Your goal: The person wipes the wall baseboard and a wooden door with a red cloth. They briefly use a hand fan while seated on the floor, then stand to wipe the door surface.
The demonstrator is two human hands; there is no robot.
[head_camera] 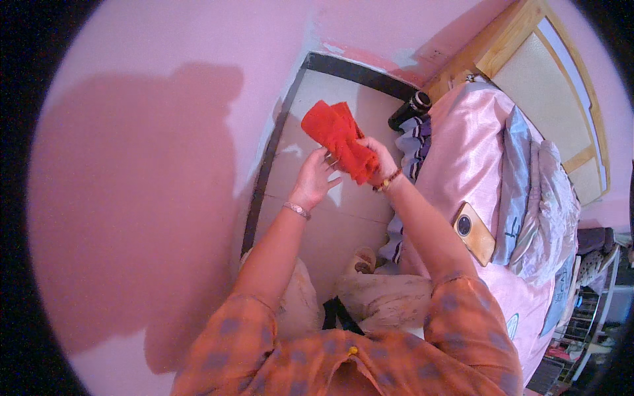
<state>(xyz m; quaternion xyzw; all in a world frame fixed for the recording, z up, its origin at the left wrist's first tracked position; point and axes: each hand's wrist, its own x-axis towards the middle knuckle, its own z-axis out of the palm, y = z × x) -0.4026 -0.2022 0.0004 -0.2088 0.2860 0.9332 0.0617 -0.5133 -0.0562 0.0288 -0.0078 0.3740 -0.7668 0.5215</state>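
Observation:
A red cloth [337,131], bunched and folded over itself, hangs above the tiled floor in front of me. My right hand [381,158] grips its lower right end, with the thumb along the upper side and a beaded bracelet [387,181] on the wrist. Just beside the cloth's lower left edge is my left hand [313,179], its fingers apart and the palm turned towards the cloth. Whether its fingertips touch the fabric I cannot tell. A metal bangle [297,210] circles that wrist.
To the right stands a bed with a pink satin sheet [460,133]. On it lie a gold smartphone [474,233] and a crumpled pale quilt [545,218]. A black cylindrical object [410,110] is by the bed's corner. The pink wall [148,163] rises close on the left.

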